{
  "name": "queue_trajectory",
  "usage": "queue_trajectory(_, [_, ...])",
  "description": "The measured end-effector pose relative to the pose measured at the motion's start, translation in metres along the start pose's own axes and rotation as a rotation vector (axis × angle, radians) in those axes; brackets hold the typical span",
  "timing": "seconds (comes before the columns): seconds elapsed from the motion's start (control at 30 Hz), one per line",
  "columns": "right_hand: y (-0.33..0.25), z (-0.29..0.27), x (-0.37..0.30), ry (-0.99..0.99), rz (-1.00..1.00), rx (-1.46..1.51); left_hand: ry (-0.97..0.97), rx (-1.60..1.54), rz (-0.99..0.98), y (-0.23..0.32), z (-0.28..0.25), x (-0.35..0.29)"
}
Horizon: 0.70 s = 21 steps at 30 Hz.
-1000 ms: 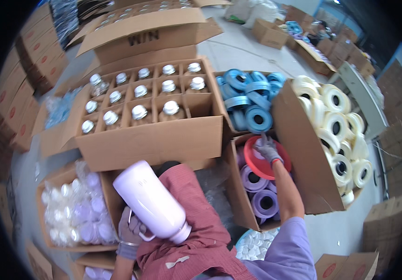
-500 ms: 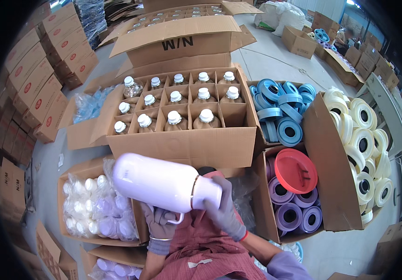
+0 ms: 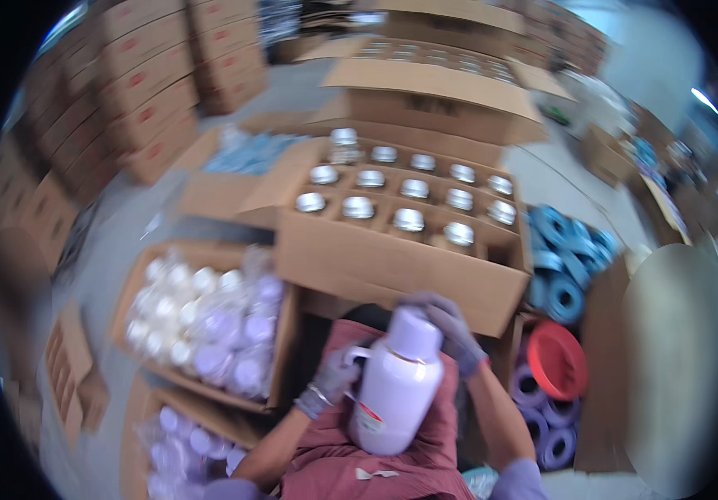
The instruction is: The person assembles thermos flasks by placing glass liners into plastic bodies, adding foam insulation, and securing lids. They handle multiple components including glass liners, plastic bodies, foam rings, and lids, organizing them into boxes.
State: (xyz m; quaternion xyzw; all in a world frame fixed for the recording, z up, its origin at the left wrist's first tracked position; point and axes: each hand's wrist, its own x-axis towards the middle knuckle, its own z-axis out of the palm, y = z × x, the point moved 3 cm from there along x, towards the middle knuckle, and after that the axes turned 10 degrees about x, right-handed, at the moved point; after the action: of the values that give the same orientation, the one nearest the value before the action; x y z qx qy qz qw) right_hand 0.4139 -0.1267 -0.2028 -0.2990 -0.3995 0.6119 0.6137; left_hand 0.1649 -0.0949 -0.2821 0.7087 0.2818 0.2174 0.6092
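Observation:
A glossy lavender thermos jug (image 3: 396, 404) stands nearly upright on my lap, tilted a little to the right, with a red-and-white label low on its front. My left hand (image 3: 334, 379), in a grey glove, is closed round its handle (image 3: 357, 357). The gloved right hand (image 3: 452, 329) is closed over the right side of the jug's lavender cap (image 3: 414, 333); its fingertips are partly hidden behind the cap. A maroon apron (image 3: 330, 458) lies beneath the jug.
Ahead stands a divided carton (image 3: 392, 267) of white-capped bottles. At left, a carton (image 3: 201, 392) holds bagged white and lavender caps. At right are blue rings (image 3: 565, 297), a red dish (image 3: 557, 361) and purple rings (image 3: 557, 446). Stacked cartons (image 3: 151, 83) stand far left.
The jug has swung from lying sideways, base to the left, to nearly upright on my lap. My right hand has gone up with its cap. The whole view has shifted and blurred.

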Motion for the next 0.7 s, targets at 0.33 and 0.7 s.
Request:
queue_trajectory(0.33, [0.016, 0.012, -0.005, 0.219, 0.031, -0.513, 0.779, 0.070, -0.105, -0.035, -0.098, -0.080])
queue_trajectory(0.7, [0.042, -0.030, -0.013, 0.422, 0.069, -0.261, 1.156, 1.112, -1.190, -0.187, -0.410, -0.191])
